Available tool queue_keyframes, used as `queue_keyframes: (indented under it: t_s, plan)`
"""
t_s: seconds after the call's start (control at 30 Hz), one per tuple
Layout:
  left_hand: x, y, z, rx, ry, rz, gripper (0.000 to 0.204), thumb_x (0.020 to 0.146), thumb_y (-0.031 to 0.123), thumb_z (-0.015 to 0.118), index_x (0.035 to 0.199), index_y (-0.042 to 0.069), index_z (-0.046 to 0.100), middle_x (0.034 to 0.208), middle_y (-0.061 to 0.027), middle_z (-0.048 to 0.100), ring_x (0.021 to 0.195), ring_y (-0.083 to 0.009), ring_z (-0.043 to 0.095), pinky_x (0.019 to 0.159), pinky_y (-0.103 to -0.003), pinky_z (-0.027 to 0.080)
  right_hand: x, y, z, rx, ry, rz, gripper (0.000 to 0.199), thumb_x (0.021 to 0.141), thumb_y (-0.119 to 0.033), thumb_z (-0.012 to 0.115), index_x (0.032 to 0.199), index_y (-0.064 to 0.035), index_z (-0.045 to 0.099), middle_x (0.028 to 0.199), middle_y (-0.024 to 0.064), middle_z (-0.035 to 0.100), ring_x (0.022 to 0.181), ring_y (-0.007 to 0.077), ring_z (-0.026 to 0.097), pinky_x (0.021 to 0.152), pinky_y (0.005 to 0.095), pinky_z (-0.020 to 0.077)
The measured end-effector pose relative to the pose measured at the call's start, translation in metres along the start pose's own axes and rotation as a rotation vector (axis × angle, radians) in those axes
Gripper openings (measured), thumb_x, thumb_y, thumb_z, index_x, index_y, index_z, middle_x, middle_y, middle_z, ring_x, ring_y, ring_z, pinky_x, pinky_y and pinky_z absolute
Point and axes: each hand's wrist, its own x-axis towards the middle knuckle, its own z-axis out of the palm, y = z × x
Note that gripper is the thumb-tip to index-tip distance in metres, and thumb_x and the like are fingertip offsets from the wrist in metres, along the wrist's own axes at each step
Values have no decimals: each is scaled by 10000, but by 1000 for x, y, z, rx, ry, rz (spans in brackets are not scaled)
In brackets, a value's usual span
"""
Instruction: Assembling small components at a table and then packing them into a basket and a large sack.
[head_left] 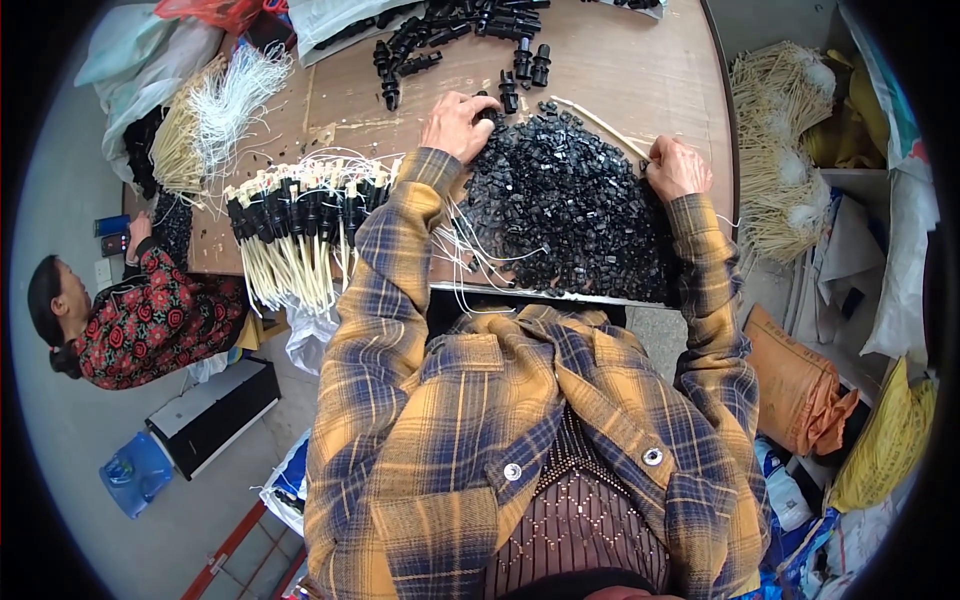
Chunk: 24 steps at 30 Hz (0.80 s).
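My left hand (461,126) is closed at the upper left edge of a heap of small black plastic pieces (575,200). Its fingertips grip a black cylindrical fitting (487,108), mostly hidden by the fingers. On the heap's right side, my right hand (680,168) is closed on a cream cord (605,127), which runs from its fingers up and left across the table. Several more black fittings (509,92) stand or lie just beyond my left hand. Thin white wires (470,250) hang over the table's near edge below it.
A row of cream cords with black fittings (310,215) lies left of my forearm. Loose cord bundles (195,135) are at the far left, others (785,150) beyond the table's right edge. Another person (140,310) sits left. Sacks (800,385) stand at right.
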Motion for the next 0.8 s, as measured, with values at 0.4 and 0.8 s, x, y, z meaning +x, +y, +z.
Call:
queue_keyframes:
  t_s: [0.4,0.8]
  plan:
    - [-58,23,-27,-567,56,-179,358,648,-42,538,982,81,578,887,-70,632,763,-205,593,716,-282,490,-59,-48,-41,743,64,-577,233,802,-24,556,1021,-30,634,778,33,634,552,127,486,518,228,391]
    - [-76,30,-30,-128,75,68,373,669,-97,469,961,119,555,816,-27,606,644,-177,557,624,-265,492,-92,-58,-35,868,75,-541,205,781,2,598,973,-18,664,679,10,601,515,80,430,464,204,343]
